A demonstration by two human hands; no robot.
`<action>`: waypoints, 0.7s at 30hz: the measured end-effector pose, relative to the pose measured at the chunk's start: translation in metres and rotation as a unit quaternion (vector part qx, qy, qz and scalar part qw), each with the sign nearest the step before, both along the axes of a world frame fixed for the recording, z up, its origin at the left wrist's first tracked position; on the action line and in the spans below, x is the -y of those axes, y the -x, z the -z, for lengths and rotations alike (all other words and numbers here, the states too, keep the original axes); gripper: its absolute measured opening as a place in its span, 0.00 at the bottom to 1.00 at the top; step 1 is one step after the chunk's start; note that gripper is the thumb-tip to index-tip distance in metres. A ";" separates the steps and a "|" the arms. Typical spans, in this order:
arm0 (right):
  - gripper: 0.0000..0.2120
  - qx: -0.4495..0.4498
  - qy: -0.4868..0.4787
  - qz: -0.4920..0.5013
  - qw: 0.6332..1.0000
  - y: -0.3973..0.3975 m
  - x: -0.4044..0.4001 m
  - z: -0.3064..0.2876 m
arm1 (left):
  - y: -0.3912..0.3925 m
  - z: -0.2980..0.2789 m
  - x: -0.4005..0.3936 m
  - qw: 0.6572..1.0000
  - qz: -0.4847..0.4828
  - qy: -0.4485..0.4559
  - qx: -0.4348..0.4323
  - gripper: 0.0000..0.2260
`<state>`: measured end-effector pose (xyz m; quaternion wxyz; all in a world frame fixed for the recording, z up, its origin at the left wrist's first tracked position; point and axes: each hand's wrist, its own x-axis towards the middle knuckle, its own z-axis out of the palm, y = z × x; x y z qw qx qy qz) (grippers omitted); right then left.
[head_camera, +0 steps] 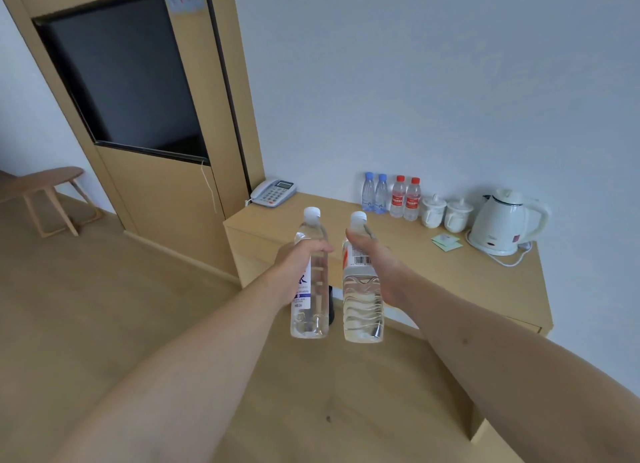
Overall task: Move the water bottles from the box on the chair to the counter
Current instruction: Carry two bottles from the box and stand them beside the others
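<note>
Clear plastic water bottles, one per hand: the left hand (300, 265) wraps the blue-labelled bottle (310, 282); the right hand (375, 265) wraps the barcoded bottle (362, 289), both upright and white-capped, short of the wooden counter (433, 272). Four bottles (391, 197) already line the counter's back edge beside the kettle (502, 221), probably marking the row to join; box and chair unseen.

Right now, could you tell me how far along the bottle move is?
Four bottles already stand on the counter. The left hand and right hand each grip a white-capped bottle short of it. The box is out of view.
</note>
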<state>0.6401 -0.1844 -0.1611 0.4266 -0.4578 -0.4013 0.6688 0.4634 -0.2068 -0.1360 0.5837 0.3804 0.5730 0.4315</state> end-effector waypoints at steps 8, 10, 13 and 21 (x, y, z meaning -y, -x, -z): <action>0.33 0.016 0.007 0.048 0.999 0.031 -0.169 -0.005 | 0.030 -0.004 -0.188 0.999 0.047 0.005 0.001 0.26; 0.27 0.006 0.014 0.049 0.999 0.037 -0.201 -0.001 | 0.037 0.002 -0.225 0.998 0.059 0.014 0.003 0.27; 0.20 -0.003 0.032 0.050 0.998 0.044 -0.246 0.010 | 0.045 0.016 -0.270 0.997 0.068 0.031 0.009 0.24; 0.15 -0.021 0.048 0.070 0.996 0.053 -0.365 0.028 | 0.062 0.042 -0.390 0.997 0.054 0.054 0.007 0.26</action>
